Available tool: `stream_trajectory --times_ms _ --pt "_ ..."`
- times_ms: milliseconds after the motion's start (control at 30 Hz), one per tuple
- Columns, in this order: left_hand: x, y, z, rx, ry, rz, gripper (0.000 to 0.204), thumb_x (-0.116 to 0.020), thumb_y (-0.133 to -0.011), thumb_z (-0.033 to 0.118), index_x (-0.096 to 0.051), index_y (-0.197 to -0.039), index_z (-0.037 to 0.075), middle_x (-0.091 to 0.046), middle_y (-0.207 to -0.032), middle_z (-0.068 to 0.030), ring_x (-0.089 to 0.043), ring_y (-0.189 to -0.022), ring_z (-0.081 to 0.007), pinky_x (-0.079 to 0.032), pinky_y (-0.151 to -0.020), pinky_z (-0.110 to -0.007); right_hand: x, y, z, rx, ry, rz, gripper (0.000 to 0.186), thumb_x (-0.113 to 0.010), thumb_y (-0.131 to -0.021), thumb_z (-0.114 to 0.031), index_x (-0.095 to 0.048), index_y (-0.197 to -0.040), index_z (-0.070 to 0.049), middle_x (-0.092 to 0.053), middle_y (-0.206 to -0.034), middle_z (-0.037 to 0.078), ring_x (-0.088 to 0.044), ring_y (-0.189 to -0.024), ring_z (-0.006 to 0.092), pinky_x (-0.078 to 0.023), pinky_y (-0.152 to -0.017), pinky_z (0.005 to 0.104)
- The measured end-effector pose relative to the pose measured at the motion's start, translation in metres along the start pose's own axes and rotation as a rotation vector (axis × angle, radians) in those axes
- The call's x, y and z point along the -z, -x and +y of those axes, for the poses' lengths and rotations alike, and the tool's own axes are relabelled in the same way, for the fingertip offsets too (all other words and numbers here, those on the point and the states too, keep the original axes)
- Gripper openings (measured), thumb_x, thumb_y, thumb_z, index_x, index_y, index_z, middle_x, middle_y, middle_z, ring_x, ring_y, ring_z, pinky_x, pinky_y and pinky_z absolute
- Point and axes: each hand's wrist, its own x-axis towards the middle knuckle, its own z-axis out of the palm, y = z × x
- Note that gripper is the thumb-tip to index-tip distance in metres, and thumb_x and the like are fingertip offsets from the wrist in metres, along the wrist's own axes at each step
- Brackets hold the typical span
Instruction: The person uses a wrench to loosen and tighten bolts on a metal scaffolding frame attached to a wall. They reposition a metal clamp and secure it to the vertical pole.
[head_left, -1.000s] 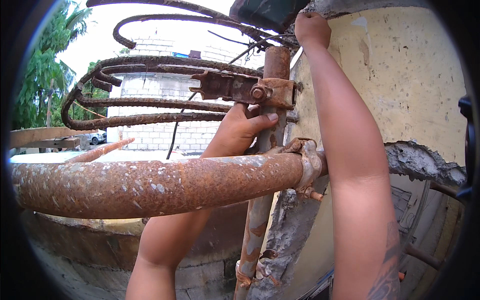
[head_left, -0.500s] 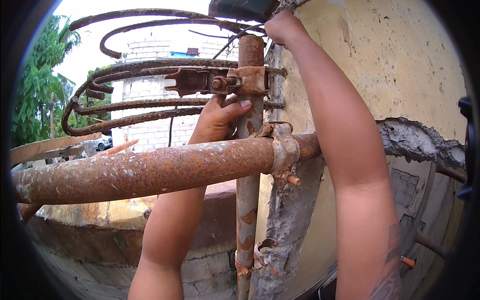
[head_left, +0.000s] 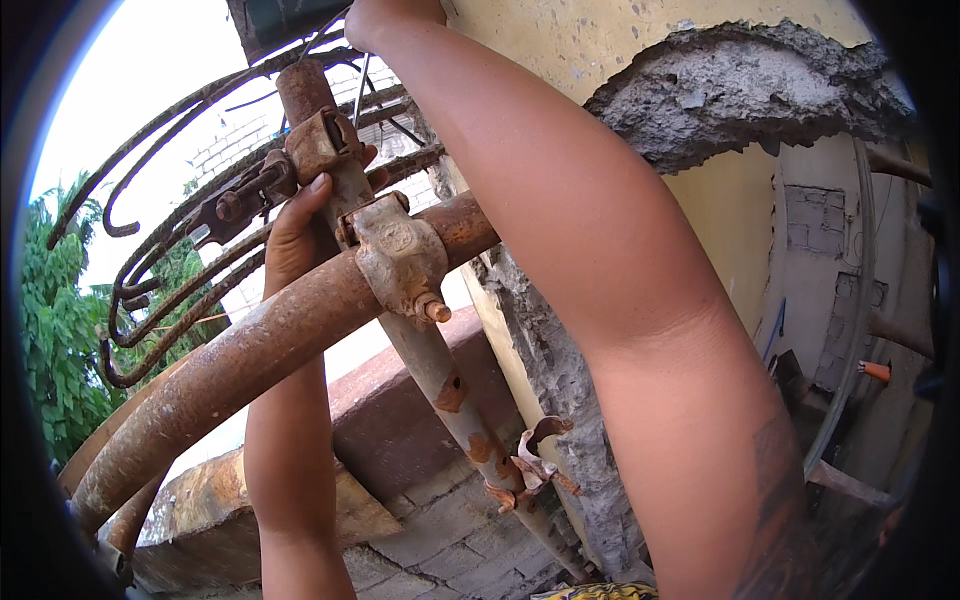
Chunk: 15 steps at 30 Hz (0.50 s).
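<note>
**Two hands, one leaning pipe, three rusty clamps**

So there's one upright pipe (head_left: 425,365) mid-scene, leaning left at its top, and the left hand (head_left: 292,235) is wrapped snugly around it: thumb on the left side, a couple of fingertips peeking out on the right. The right hand (head_left: 395,18) is farther up, cut off at the edge, so I honestly can't tell how closed it is or what it's got. One thin pale rod (head_left: 361,88) sits just beside it.

I count three clamps on the upright. The top clamp (head_left: 318,145) is just above the left hand, its flap swung out to the left. The middle clamp (head_left: 400,255) sits where one crossing pipe (head_left: 255,345), running near left, meets the upright. The low clamp (head_left: 535,468) hangs down the pipe, with a loose-looking curved piece.

Far left: several bent rebars (head_left: 200,225), too tangled to count. Right: one jagged broken concrete edge (head_left: 740,95) and one small orange thing (head_left: 875,371).
</note>
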Motion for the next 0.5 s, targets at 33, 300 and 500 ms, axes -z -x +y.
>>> stream_trajectory --times_ms 33,300,500 --pt "-0.003 -0.001 -0.004 0.016 0.036 -0.009 0.069 -0.068 -0.097 0.019 -0.034 -0.153 -0.002 -0.056 -0.144 -0.0272 -0.07 -0.116 -0.0311 -0.066 -0.091 -0.043 0.001 -0.003 0.004 -0.017 0.027 0.007 0.038 -0.044 -0.102 -0.015 -0.048 -0.135 0.004 -0.07 -0.117 0.032 -0.068 -0.112 0.0443 -0.055 -0.095 0.0521" --pt "0.0 0.001 -0.01 0.043 0.084 -0.053 0.064 -0.067 -0.098 0.025 -0.041 -0.149 -0.003 -0.059 -0.136 -0.0264 -0.069 -0.115 -0.0336 -0.064 -0.094 -0.048 0.014 0.019 -0.005 0.18 -0.023 0.045 0.034 -0.032 -0.107 -0.015 -0.053 -0.123 0.006 -0.068 -0.114 0.034 -0.068 -0.107 0.0488 -0.054 -0.095 0.0549" --pt "-0.001 0.003 -0.007 0.012 0.135 0.05 0.061 -0.066 -0.1 0.024 -0.042 -0.148 -0.005 -0.063 -0.131 -0.0261 -0.07 -0.112 -0.0346 -0.064 -0.093 -0.05 0.05 0.077 -0.006 0.33 -0.138 0.172 0.027 -0.044 -0.102 -0.006 -0.047 -0.126 0.005 -0.069 -0.105 0.034 -0.068 -0.104 0.0492 -0.054 -0.091 0.0539"
